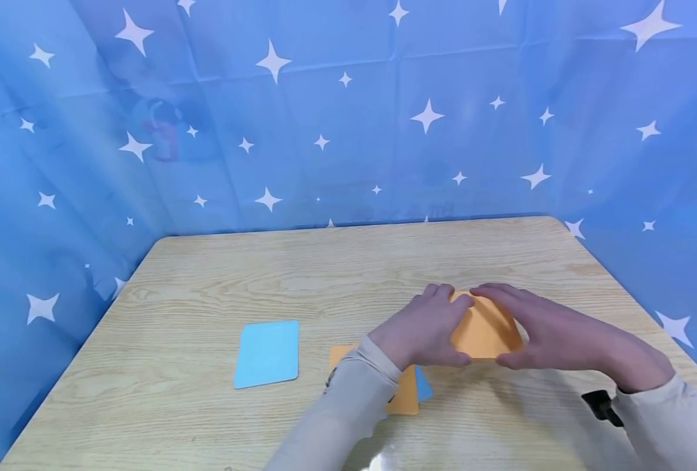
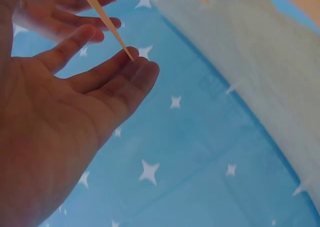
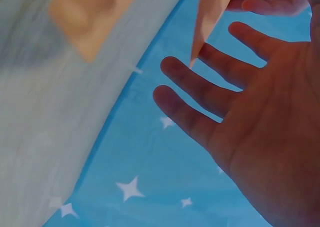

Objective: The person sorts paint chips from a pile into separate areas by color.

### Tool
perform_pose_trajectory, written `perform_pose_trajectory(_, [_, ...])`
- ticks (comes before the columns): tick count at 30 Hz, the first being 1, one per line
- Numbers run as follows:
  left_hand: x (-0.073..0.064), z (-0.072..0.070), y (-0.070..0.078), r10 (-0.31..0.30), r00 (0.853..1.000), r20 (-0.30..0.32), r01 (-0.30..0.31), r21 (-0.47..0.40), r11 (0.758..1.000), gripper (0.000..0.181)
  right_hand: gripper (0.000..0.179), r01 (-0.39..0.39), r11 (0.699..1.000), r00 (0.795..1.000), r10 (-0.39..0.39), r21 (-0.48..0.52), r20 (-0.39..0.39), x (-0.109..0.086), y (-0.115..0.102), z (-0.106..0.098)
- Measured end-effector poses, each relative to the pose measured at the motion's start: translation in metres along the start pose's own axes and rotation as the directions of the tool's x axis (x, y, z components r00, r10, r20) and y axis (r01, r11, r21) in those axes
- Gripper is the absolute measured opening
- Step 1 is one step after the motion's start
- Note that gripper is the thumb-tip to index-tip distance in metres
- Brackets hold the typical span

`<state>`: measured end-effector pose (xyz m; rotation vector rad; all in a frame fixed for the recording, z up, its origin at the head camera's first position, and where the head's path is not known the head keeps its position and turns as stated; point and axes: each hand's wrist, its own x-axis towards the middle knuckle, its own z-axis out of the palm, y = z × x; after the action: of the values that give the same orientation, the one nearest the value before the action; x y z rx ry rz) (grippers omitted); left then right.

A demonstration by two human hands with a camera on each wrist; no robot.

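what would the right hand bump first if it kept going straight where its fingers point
Right hand: most likely the raised orange card at its fingertips, then the left hand beyond, though depth is hard to judge.

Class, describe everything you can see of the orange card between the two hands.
The orange card is thin, seemingly paper or cardboard. It is held above the table between the left hand and the right hand, which touch opposite sides. In the head view its right edge looks curved; the hands hide part of its outline.
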<state>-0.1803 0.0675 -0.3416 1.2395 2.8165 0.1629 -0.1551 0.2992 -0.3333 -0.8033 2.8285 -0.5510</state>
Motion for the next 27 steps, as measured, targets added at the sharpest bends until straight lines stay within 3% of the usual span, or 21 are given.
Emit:
perform_pose_trajectory(6, [0.018,0.012,0.013,-0.045,0.998,0.035,0.043,0.033,0.999,0.082,0.096,-0.022,1.000,0.999,0.023,-0.012,0.028,-0.004,0.015,0.004])
perform_pose_trajectory(13, [0.029,0.023,0.017,-0.078,0.995,0.063,0.076,0.028,0.997,0.083,0.095,-0.035,0.999,0.999,0.036,-0.034,0.006,-0.003,0.024,0.012])
perform_pose_trajectory(20, [0.031,0.029,0.018,-0.112,0.992,0.063,0.115,-0.034,0.993,0.088,0.094,-0.066,0.997,0.997,0.065,0.028,0.038,0.001,0.030,0.021])
perform_pose_trajectory(27, [0.028,0.030,0.012,-0.163,0.979,0.119,0.171,-0.061,0.983,0.091,0.100,-0.125,0.990,0.989,0.119,0.072,0.085,0.000,0.035,0.030])
